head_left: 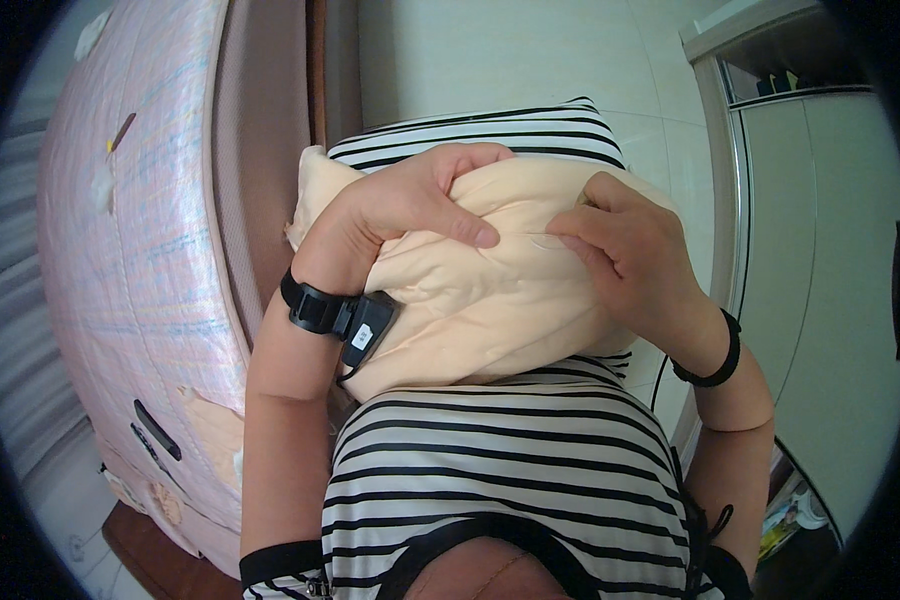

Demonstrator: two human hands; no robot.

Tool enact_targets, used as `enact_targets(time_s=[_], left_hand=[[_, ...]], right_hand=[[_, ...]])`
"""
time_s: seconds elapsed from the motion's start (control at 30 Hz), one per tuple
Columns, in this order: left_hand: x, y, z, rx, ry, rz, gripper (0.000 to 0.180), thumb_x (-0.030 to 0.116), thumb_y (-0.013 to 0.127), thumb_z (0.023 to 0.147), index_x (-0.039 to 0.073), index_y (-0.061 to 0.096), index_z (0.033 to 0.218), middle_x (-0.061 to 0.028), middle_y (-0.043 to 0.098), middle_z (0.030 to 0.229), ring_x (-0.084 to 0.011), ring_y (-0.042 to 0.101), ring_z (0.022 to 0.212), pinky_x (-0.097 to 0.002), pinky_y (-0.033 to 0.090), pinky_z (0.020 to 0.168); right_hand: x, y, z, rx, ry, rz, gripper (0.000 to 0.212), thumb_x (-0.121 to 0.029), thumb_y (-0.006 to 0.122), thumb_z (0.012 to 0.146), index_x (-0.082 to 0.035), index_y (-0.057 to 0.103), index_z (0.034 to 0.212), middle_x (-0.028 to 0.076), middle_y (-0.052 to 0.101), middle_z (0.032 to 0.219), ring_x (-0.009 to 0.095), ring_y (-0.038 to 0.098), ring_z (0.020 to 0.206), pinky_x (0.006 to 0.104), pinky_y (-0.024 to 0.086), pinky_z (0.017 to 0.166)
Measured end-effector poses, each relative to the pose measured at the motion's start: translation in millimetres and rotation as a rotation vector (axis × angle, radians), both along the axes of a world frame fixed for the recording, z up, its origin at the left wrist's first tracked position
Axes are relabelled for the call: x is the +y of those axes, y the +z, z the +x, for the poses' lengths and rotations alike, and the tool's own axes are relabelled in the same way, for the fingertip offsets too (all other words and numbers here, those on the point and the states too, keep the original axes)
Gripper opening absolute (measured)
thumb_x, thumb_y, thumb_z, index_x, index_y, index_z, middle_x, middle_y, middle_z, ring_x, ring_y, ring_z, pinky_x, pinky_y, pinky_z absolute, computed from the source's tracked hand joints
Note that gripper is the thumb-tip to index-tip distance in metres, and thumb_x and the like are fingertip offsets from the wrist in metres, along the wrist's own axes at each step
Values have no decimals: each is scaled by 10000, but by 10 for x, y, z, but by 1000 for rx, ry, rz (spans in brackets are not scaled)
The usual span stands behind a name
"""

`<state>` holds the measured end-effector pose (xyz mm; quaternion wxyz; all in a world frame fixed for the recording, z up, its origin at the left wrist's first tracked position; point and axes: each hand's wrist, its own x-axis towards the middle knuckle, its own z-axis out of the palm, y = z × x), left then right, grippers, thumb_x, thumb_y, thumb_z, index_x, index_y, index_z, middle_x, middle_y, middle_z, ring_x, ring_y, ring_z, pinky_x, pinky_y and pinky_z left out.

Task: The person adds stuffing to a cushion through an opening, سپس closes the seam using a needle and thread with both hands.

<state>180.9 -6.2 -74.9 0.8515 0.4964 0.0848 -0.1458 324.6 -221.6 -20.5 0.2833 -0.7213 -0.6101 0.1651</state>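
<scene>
A puffy cream-coloured cloth piece (pixel 480 310), like a soft cushion, lies across my lap. My left hand (pixel 425 200) grips its far edge, with the thumb lying on top and the other fingers partly hidden behind the cloth. Close to that thumb, my right hand (pixel 635 250) is closed in a pinch over the cushion's upper surface. By its fingertips a fine pale thread (pixel 545 242) curves along the fabric. Whatever sits between the pinched fingers is too small to make out.
On my left stands a bed with a pink plaid cover (pixel 155 300). Lying on it are a black, narrow object (pixel 158 430), a thin dark tool (pixel 155 458), a small brown stick (pixel 123 132) and a white tuft (pixel 101 190). A pale sliding-door cabinet (pixel 810 220) is to my right.
</scene>
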Motion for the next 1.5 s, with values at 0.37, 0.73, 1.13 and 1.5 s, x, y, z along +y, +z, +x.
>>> enact_targets(time_s=[0.37, 0.73, 1.13, 1.5], left_hand=[[-14, 10, 6, 13, 14, -24, 500, 21, 879, 770, 34, 639, 1209, 12, 678, 1091, -69, 627, 1000, -233, 532, 891], [-24, 8, -1, 19, 22, -65, 501, 12, 881, 772, 34, 640, 1211, 12, 682, 1091, -69, 633, 995, -234, 537, 888], [-23, 7, 0, 20, 17, -50, 508, 17, 882, 774, 31, 635, 1217, 6, 684, 1095, -73, 634, 995, -236, 537, 886], [-5, -19, 6, 0, 0, -1, 523, 46, 885, 770, 27, 629, 1226, 3, 681, 1099, -83, 628, 1006, -242, 527, 896]], right_hand=[[-13, -39, 8, 18, 0, 31, 126, -34, 658, 823, -78, 722, 922, 88, 570, 838, 293, 619, 759, 405, 497, 652], [-3, 11, -4, 5, -7, -34, 119, -44, 646, 819, -75, 722, 905, 91, 587, 848, 301, 637, 793, 428, 514, 675], [28, -68, -24, 108, -3, 68, 125, 20, 698, 822, -38, 733, 927, 92, 556, 789, 251, 570, 676, 346, 445, 598], [60, -117, 23, 296, 5, 31, 122, 35, 692, 827, -43, 735, 911, 60, 524, 781, 206, 536, 699, 314, 419, 615]])
